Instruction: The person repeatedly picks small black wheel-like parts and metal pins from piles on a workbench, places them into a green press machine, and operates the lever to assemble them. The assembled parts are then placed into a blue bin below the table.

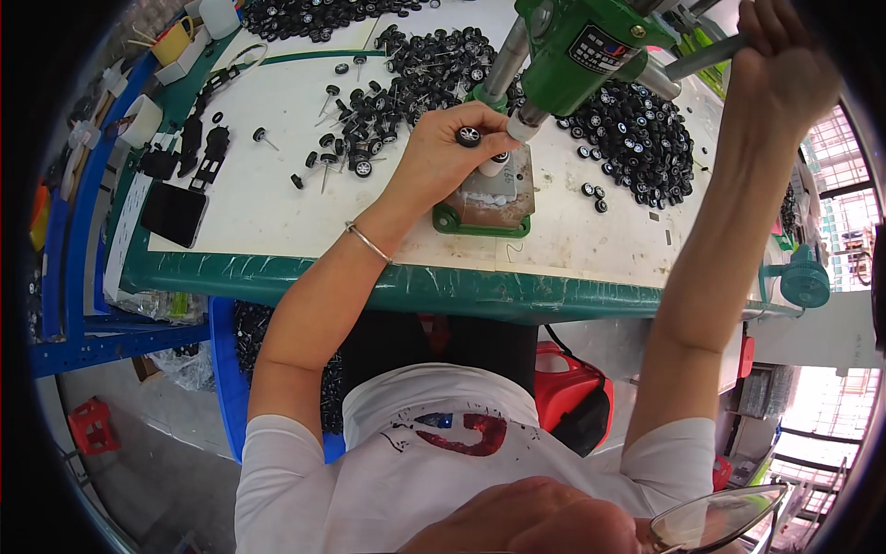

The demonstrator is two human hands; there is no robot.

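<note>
My left hand [441, 152] is closed at the base of a green hand press [591, 46], its fingertips just under the white-tipped ram [522, 127]. A small black toy wheel [468, 137] with a silvery hub sits between its fingers. Right below the fingertips, a short white post [494, 168] stands on the press's metal base plate [513, 198]; another dark wheel shows at its top, partly covered by the fingers. My right hand [784, 69] is raised at the upper right, wrapped round the press's grey lever bar [706, 57].
Loose black wheels [637, 138] are heaped right of the press. Wheels on thin metal axles [434, 69] pile up behind and to its left. A dark phone [173, 213] and black plastic chassis parts [212, 157] lie at the left. A small green fan [805, 277] is at the right edge.
</note>
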